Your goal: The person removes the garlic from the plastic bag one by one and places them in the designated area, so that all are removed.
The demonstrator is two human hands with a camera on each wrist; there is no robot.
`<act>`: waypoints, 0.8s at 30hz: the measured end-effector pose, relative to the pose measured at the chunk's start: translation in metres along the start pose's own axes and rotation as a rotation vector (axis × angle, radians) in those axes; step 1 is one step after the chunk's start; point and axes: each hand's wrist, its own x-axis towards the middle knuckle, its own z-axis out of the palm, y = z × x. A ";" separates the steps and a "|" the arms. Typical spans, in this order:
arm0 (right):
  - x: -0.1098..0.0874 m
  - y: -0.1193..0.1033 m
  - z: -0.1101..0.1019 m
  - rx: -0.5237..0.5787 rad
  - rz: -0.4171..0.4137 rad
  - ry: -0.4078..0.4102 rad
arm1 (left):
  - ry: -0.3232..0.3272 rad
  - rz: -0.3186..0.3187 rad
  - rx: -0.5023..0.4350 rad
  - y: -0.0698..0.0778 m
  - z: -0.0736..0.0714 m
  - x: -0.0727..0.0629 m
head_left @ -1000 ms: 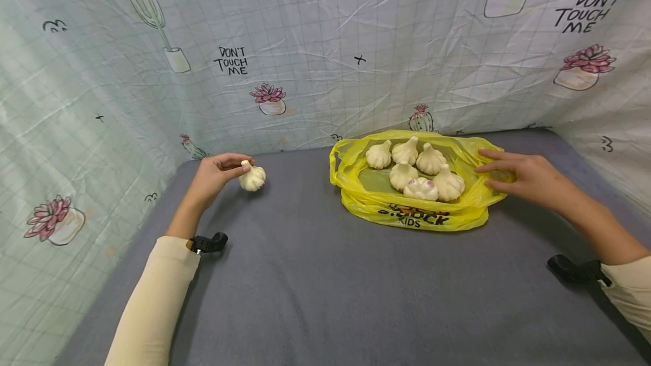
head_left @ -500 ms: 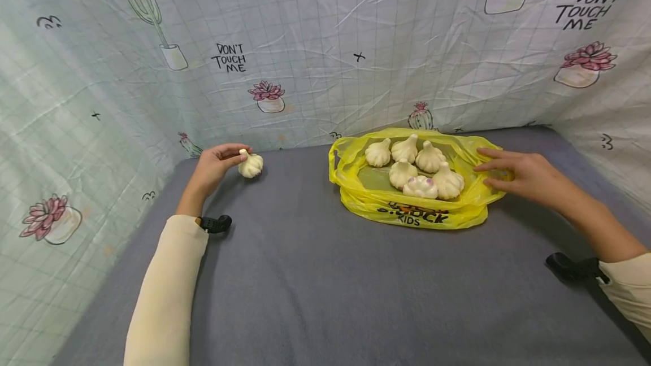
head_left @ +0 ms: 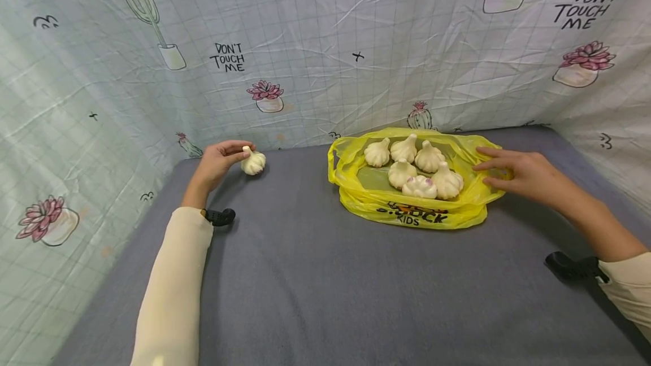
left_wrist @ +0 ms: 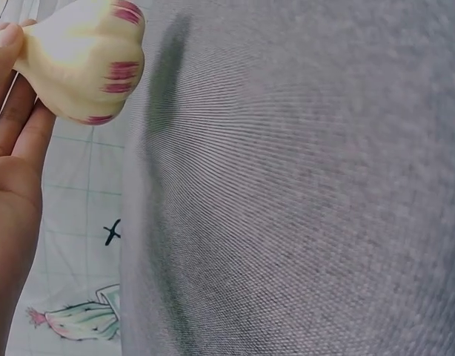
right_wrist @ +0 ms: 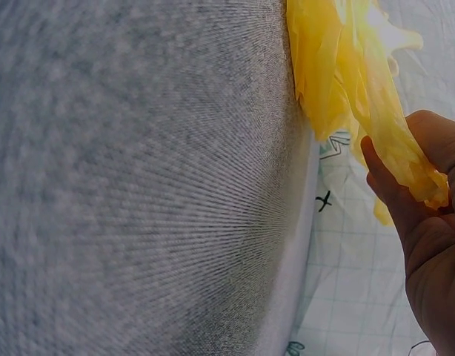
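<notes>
At far left over grey cloth (head_left: 325, 275) | white, purple-streaked garlic bulb (head_left: 253, 162) is pinched at its neck by the left hand (head_left: 216, 162), cloth contact unclear | yellow plastic bag (head_left: 463, 213) is gripped at its right edge by the right hand (head_left: 531, 174), apparently to spread its mouth around six pale bulbs (head_left: 402, 174).

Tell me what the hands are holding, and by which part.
The left hand pinches a garlic bulb by its stem; the right hand grips the yellow bag by its right edge.

Garlic bulb (left_wrist: 83, 63) and yellow bag (right_wrist: 342, 59) partly beyond wrist-view top edges
</notes>
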 end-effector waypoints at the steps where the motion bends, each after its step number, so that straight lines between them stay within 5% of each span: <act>1: 0.000 0.000 0.000 -0.001 -0.002 0.002 | 0.000 -0.002 -0.002 0.000 0.000 0.000; 16: -0.002 0.001 0.003 0.003 0.003 0.002 | 0.032 0.052 -0.085 -0.019 -0.002 -0.005; 24: -0.003 0.000 0.004 0.002 0.005 0.003 | 0.033 0.011 -0.039 -0.016 0.004 -0.004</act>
